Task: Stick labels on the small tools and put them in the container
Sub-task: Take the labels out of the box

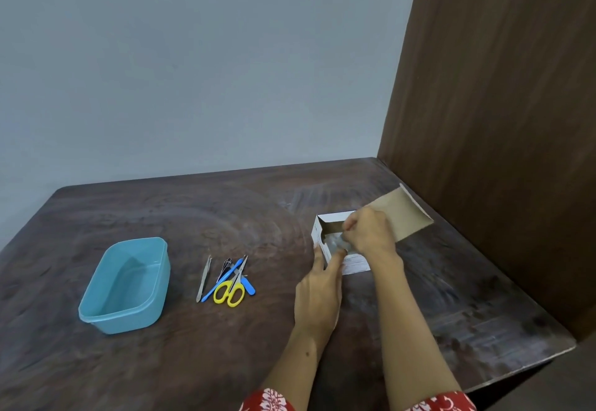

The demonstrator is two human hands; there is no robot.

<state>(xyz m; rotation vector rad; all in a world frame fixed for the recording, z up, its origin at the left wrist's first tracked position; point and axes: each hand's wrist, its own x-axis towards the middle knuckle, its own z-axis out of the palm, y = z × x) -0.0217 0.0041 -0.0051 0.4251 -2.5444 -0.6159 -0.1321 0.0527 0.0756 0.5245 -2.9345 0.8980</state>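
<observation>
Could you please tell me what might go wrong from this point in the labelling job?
The small white box is light, and only the left hand steadies it while the right hand digs inside, so it may slide. The scissors and tweezers lie bunched together, so lifting one could drag the others.

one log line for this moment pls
stage: fetching labels | right hand: reaching into open box | left hand: steadying box | tools: untouched on table | container: empty

head view | worn high, faces forward and down | table [225, 204] close below | wall [193, 55] beyond
</observation>
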